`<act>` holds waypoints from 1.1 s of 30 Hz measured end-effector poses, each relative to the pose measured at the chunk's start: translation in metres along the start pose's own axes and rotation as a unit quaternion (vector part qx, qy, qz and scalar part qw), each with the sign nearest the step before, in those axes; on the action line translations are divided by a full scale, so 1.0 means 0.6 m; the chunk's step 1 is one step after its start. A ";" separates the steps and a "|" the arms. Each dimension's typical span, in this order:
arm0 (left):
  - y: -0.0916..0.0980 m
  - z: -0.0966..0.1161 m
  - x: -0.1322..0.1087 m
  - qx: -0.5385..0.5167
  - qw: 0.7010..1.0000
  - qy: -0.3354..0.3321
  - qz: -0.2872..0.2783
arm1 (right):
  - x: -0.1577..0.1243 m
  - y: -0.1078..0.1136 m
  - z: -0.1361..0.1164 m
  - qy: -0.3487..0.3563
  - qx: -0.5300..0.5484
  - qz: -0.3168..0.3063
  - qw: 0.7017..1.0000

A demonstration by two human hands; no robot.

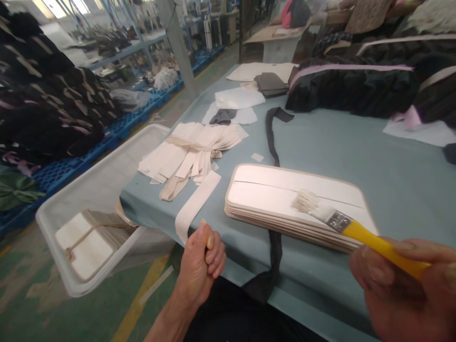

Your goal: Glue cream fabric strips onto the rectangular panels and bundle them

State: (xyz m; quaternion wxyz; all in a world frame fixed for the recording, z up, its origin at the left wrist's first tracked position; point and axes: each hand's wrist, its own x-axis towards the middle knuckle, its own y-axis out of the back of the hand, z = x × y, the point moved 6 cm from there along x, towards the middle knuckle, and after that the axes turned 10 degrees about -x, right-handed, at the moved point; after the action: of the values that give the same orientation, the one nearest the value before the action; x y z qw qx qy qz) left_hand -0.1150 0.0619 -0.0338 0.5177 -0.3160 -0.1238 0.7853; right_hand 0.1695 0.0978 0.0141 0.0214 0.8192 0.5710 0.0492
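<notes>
From my end, the right hand (399,304) grasps a brush (359,232) by its yellow handle, bristles over the top of a stack of boards (263,190) at the near edge of the desk (331,137). I can't tell whether the bristles touch. The left hand (203,254) is clenched beside a pale strip (199,199); whether it pinches the strip, I can't tell.

The layers step out along the stack's near side, so I judge that a hard press there could slide the top board out of line. A dark strap (275,251) runs under the stack and over the edge; a snag on it could drag the boards. The strip also droops over the edge, so a bump from that fist might pull it down.
</notes>
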 end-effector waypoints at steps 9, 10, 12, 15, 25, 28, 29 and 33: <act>-0.019 -0.008 -0.032 -0.030 0.999 0.013 -0.028 | -0.043 -0.045 -0.009 0.026 0.124 -0.094 0.987; -0.016 -0.008 -0.037 -0.029 0.999 0.014 -0.027 | -0.049 -0.051 -0.010 0.039 0.122 -0.113 0.985; -0.012 -0.008 -0.046 -0.026 0.999 0.016 -0.020 | -0.062 -0.064 -0.013 0.064 0.114 -0.147 0.980; -0.004 -0.008 -0.058 -0.023 1.000 0.020 -0.005 | -0.082 -0.087 -0.020 0.106 0.103 -0.194 0.970; 0.138 0.040 -0.082 -0.003 0.991 -0.040 0.126 | -0.133 -0.158 -0.022 0.218 0.019 -0.261 0.940; 0.168 0.045 -0.099 -0.009 0.988 -0.040 0.151 | -0.142 -0.200 -0.028 0.257 -0.010 -0.292 0.921; 0.171 0.043 -0.107 -0.012 0.987 -0.036 0.154 | -0.148 -0.221 -0.032 0.278 -0.012 -0.305 0.911; 0.155 0.014 -0.151 -0.036 0.995 0.005 0.098 | -0.191 -0.314 -0.046 0.338 0.027 -0.348 0.874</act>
State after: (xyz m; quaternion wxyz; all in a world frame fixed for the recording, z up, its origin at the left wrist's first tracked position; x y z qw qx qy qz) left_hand -0.1646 -0.0579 -0.0428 0.4271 -0.3489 -0.1177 0.8258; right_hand -0.0485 0.0553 0.0176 -0.1796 0.5009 0.7930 0.2966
